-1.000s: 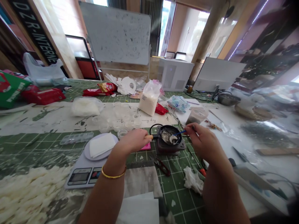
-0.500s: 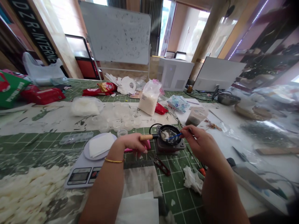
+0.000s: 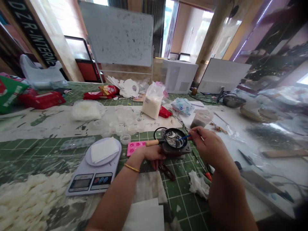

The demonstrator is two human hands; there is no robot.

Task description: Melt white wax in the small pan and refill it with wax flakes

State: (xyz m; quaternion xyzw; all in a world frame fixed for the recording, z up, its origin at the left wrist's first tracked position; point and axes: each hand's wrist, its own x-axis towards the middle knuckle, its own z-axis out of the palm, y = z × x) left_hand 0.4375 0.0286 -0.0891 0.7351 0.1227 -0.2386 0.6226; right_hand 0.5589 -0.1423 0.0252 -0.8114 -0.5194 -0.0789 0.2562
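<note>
A small black pan (image 3: 183, 132) with a wooden handle (image 3: 152, 143) rests on a compact hot plate (image 3: 176, 151). White, partly melted-looking pieces (image 3: 171, 134) lie in it. My right hand (image 3: 204, 141) pinches a thin blue stirring stick (image 3: 184, 138), whose far end is in the pan. My left hand (image 3: 155, 154) is below the wooden handle, at the hot plate's front left corner. Its fingers hang down, slightly apart, holding nothing I can see. Just by those fingertips lies a dark red-handled tool (image 3: 168, 173), its upper end hidden. A pink mold (image 3: 135, 148) sits left of the handle.
A kitchen scale (image 3: 92, 183) bearing white sheets (image 3: 104, 150) stands left, beside a heap of white flakes (image 3: 36, 199). Clear cups (image 3: 125, 138), a bag of white granules (image 3: 152, 102) and a tub (image 3: 201, 118) are farther back. Crumpled tissue (image 3: 199, 186) lies front right.
My left hand has moved right and down from beside the wooden handle to the hot plate's front corner, uncovering the pink mold. The blue stick and white pieces have shifted in the pan.
</note>
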